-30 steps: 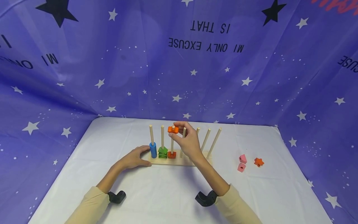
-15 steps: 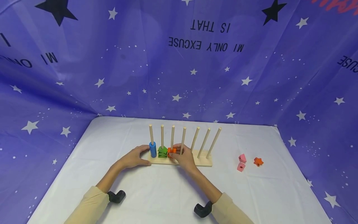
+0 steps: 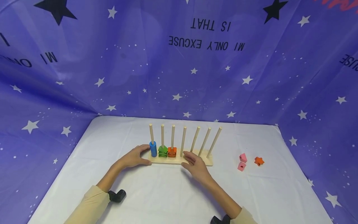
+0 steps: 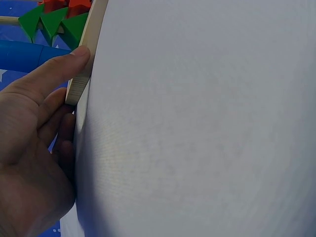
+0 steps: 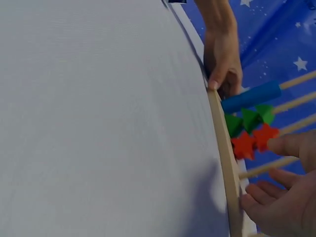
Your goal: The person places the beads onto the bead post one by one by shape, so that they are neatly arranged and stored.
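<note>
A wooden peg board (image 3: 165, 161) with several upright pegs stands on the white table. My left hand (image 3: 135, 158) grips its left end; in the left wrist view the thumb (image 4: 79, 55) presses the board's edge and the other fingers curl behind. Blue cylinder beads (image 3: 153, 149) fill the lower part of the first peg. Green triangle beads (image 3: 163, 151) are stacked on the second, and two orange star beads (image 5: 243, 145) sit low on the third. Holding nothing, my right hand (image 3: 198, 167) hovers at the board's front edge near the fourth peg, fingers loosely bent.
Two pink beads (image 3: 241, 166) lie on the table right of the board, with a loose orange star bead (image 3: 259, 161) beside them. A purple curtain (image 3: 179, 77) printed with stars encloses the table's back and sides. Black wrist mounts (image 3: 117, 196) project from both forearms.
My right hand lowered an orange star bead down the third peg onto the one below, let go of it, and drew back to the right. My left hand stayed put.
</note>
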### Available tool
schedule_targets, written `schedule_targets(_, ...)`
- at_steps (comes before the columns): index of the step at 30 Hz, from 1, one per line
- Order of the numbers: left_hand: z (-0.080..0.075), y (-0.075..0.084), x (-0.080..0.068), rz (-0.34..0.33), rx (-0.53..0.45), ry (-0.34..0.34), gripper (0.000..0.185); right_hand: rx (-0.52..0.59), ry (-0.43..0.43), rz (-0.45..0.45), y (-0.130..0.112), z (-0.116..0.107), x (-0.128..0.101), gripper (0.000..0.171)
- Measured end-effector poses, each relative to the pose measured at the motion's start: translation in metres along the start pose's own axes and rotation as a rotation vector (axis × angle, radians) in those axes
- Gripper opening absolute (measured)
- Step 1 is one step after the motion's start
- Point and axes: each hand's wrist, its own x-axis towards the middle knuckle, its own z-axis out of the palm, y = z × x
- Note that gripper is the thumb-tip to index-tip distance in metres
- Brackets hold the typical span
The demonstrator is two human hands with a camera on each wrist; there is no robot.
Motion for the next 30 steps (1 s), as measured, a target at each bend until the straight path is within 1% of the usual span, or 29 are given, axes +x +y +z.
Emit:
schedule_targets(3,0.0,0.0,0.001,0.002,0.0,-0.002,0.086,-0.006,0.018,-0.017,0.001,-0.026,-0.016,0.035)
schedule_targets(5,-0.001,0.001,0.001,0.001,-0.001,-0.005,0.086,-0.019,0.059,-0.029,0.001,-0.046,-0.025,0.027)
schedule_targets(7,-0.001,0.001,0.001,0.0,-0.004,-0.008,0.086,-0.043,0.115,-0.048,0.004,-0.068,-0.032,0.023)
schedule_targets(11,-0.001,0.001,0.0,0.0,0.0,-0.007,0.086,-0.129,0.273,-0.054,0.012,-0.115,-0.045,0.021)
schedule_targets(15,0.0,0.002,-0.001,0.005,-0.006,-0.006,0.086,-0.315,0.45,-0.041,0.023,-0.158,-0.059,0.021)
schedule_targets(18,0.0,0.002,-0.002,0.006,-0.01,-0.009,0.086,-0.446,0.579,-0.006,0.031,-0.184,-0.067,0.02)
schedule_targets(19,0.0,0.002,-0.002,0.006,-0.011,-0.01,0.086,-0.472,0.616,0.014,0.033,-0.191,-0.069,0.021)
schedule_targets(22,0.0,0.001,-0.002,0.004,-0.013,-0.011,0.086,-0.474,0.713,0.081,0.039,-0.21,-0.072,0.025)
schedule_targets(24,0.0,0.002,-0.002,0.003,-0.012,-0.009,0.086,-0.449,0.751,0.14,0.042,-0.22,-0.072,0.029)
schedule_targets(26,0.0,0.002,-0.002,0.001,-0.01,-0.007,0.086,-0.411,0.765,0.198,0.046,-0.23,-0.072,0.034)
schedule_targets(28,0.0,0.002,-0.002,-0.002,-0.007,-0.004,0.086,-0.401,0.74,0.254,0.05,-0.238,-0.071,0.041)
schedule_targets(30,0.0,0.003,-0.002,-0.005,-0.006,-0.002,0.086,-0.415,0.686,0.297,0.054,-0.243,-0.069,0.047)
